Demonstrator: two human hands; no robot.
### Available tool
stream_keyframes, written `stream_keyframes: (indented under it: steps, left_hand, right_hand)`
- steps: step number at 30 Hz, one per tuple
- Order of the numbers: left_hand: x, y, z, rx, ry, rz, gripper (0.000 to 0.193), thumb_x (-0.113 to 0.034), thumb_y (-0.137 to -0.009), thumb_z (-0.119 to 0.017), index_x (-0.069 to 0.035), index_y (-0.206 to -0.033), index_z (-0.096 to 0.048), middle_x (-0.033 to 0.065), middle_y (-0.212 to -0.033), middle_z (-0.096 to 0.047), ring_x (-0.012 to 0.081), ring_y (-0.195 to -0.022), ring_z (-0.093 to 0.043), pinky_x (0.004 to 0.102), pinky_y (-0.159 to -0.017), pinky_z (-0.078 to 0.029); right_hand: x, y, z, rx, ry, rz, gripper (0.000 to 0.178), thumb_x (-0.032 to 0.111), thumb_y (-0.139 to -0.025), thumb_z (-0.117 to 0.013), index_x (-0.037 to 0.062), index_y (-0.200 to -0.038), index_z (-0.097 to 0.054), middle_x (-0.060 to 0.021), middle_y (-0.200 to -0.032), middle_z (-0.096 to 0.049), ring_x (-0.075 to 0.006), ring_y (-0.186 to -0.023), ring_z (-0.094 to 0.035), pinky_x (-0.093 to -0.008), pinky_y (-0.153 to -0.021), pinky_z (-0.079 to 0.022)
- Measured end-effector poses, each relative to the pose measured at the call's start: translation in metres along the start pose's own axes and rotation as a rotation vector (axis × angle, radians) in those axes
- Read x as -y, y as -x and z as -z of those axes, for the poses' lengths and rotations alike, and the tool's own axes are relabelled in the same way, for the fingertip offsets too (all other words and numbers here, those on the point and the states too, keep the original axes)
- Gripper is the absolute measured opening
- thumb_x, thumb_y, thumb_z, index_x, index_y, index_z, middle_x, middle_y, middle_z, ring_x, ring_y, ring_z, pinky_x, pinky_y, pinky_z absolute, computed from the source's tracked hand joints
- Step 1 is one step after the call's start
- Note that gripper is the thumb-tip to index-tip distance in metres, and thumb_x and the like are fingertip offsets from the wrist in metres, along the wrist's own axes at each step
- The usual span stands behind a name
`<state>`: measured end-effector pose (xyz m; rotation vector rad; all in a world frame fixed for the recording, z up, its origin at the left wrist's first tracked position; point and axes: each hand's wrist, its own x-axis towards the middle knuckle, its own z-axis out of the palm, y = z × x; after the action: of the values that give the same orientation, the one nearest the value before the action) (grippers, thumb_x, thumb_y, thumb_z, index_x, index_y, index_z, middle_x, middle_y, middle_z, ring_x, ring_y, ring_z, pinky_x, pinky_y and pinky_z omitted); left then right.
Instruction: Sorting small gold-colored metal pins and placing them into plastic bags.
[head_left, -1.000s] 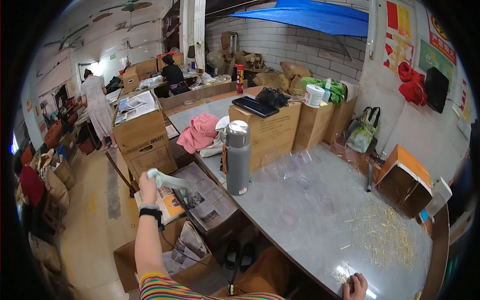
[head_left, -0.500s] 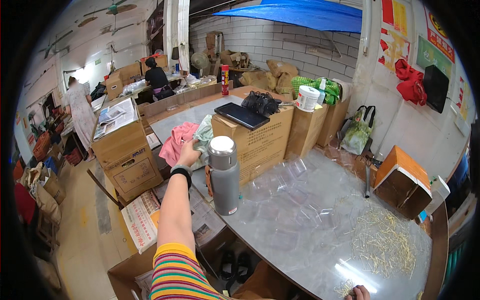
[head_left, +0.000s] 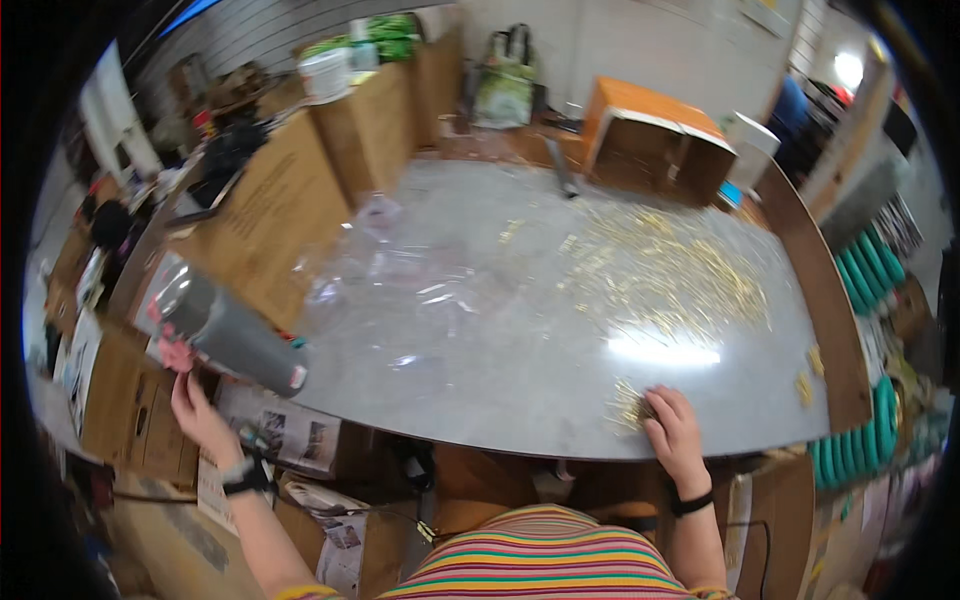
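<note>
My right hand point(head_left: 672, 425) rests at the near edge of the grey table point(head_left: 480, 385), fingers curled over a small heap of thin gold pieces point(head_left: 630, 405). More of these gold pieces point(head_left: 665, 275) lie scattered across the table's right half. My left hand point(head_left: 195, 405) reaches up at the table's left end, its fingertips at a pink cloth point(head_left: 178, 354) just under a grey flask with a steel lid point(head_left: 232, 338). Whether it grips the cloth is unclear. The flask looks tilted in this view.
Clear plastic bags point(head_left: 400, 270) lie on the table's left part. Cardboard boxes point(head_left: 275, 205) line the far left edge, and an open orange-topped box point(head_left: 655, 140) stands at the back. Newspapers point(head_left: 285, 435) lie in boxes below the table. Teal rolls point(head_left: 868, 275) hang at the right.
My view has swung right and down over the table. My left hand has dropped from the flask's top to below it. The pale cloth it held is out of sight.
</note>
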<state>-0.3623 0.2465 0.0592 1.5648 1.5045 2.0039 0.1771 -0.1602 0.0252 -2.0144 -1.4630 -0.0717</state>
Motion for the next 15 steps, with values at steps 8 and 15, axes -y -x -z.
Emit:
stream_keyframes:
  steps: [8, 15]
  left_hand:
    - [-0.176, 0.226, -0.046, 0.924, 0.239, -0.098, 0.025, 0.0, -0.086, -0.074, -0.004, -0.109, -0.065, 0.0084, -0.106, -0.064, 0.0178, -0.096, -0.061, 0.0322, -0.086, -0.052]
    - [-0.252, 0.324, -0.147, 1.604, 0.243, -0.762, 0.084, -0.024, -0.085, -0.078, -0.004, -0.154, -0.034, 0.0186, -0.16, -0.032, 0.0427, -0.149, -0.026, 0.0521, -0.119, -0.028]
  right_hand:
    - [0.01, 0.008, 0.012, 0.132, 0.115, 0.056, 0.057, 0.034, -0.09, -0.07, 0.0038, -0.136, -0.056, -0.014, -0.141, -0.056, -0.0388, -0.134, -0.048, -0.0512, -0.117, -0.034]
    - [-0.005, 0.017, 0.002, 0.094, 0.01, 0.1, 0.046, 0.018, -0.087, -0.074, 0.0062, -0.13, -0.059, -0.0122, -0.137, -0.059, -0.0366, -0.136, -0.047, -0.049, -0.116, -0.037]
